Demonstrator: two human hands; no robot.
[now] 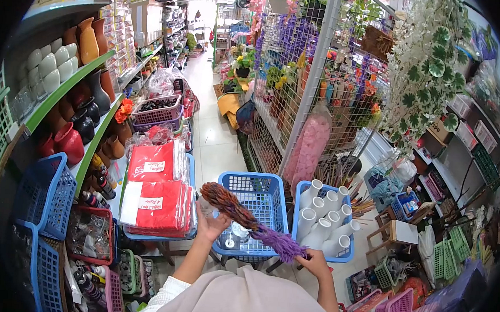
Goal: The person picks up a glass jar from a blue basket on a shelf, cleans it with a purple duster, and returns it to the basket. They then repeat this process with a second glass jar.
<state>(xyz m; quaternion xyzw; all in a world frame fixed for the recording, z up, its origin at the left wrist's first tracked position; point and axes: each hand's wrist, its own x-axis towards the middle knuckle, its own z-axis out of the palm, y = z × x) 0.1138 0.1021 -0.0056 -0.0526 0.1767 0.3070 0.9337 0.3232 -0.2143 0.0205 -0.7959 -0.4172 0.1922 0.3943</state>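
In a crowded shop aisle, your left hand (211, 223) and right hand (314, 263) hold a garland (251, 222), fingers closed on its ends; it looks soft and light.

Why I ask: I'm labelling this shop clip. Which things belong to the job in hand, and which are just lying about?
In hand:
fuzzy garland, held by the left hand and right hand
blue basket, close by it

Lying about:
white tubes
red packets
ceramic vases
bag of pink petals
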